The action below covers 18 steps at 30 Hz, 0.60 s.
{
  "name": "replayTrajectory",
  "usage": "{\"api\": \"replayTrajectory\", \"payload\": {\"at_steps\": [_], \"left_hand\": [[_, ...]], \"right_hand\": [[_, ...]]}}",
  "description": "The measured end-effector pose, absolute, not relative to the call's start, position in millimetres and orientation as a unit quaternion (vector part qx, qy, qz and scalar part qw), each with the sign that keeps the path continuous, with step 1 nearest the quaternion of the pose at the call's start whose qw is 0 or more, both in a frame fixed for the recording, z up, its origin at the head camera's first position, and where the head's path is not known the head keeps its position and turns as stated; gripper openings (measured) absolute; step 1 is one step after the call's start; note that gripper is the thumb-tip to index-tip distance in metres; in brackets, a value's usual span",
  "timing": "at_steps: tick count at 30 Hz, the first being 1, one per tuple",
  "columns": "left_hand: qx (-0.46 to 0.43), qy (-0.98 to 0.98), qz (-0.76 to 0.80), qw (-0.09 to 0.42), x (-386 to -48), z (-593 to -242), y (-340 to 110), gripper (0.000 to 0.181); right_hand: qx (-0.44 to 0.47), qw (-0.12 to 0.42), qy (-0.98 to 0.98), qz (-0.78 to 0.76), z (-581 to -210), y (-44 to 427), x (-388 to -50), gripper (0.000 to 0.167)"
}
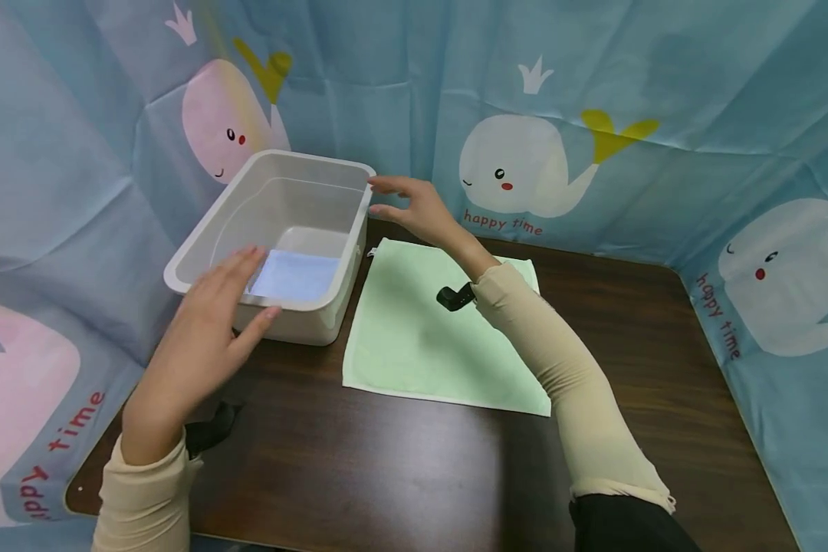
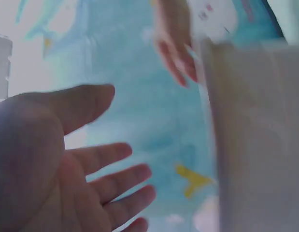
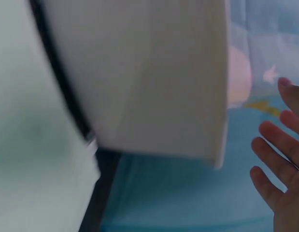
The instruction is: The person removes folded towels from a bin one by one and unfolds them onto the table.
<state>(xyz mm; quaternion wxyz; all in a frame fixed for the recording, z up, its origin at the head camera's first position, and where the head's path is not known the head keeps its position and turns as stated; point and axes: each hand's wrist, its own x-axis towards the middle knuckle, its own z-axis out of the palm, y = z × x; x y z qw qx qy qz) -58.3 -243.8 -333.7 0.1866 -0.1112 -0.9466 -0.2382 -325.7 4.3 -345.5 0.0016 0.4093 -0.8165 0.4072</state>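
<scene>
A white plastic bin [image 1: 303,325] stands at the table's back left, with a folded light-blue cloth [image 1: 295,276] on its floor. My left hand [image 1: 196,341] is at the bin's near-left corner, fingers extended and thumb apart, holding nothing. My right hand [image 1: 417,207] is beside the bin's back-right corner, fingers spread apart; whether the fingertips touch the rim I cannot tell. In the left wrist view the left hand [image 2: 86,164] is open beside the bin wall [image 2: 260,140]. The right wrist view shows the right hand [image 3: 284,150] apart from the bin [image 3: 154,77].
A pale green cloth [image 1: 428,337] lies spread flat on the dark wooden table [image 1: 386,475], right of the bin and partly under the right forearm. Blue curtains [image 1: 414,115] printed with whales hang behind the table and at both sides.
</scene>
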Motion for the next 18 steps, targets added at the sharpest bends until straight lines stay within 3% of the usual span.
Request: {"api": "replayTrajectory", "payload": {"at_steps": [8,18], "left_hand": [[0.027,-0.946,-0.273,0.172,-74.2,-363.7,-286.4,0.077],[0.089,-0.951,-0.275,0.114,-80.0,-378.1,-301.6,0.097]], "right_hand": [[0.425,-0.037,-0.811,0.401,-320.7,-46.8,-329.8,0.050],[0.383,-0.121,-0.826,0.396,-299.6,-103.9,-342.7,0.052]]}}
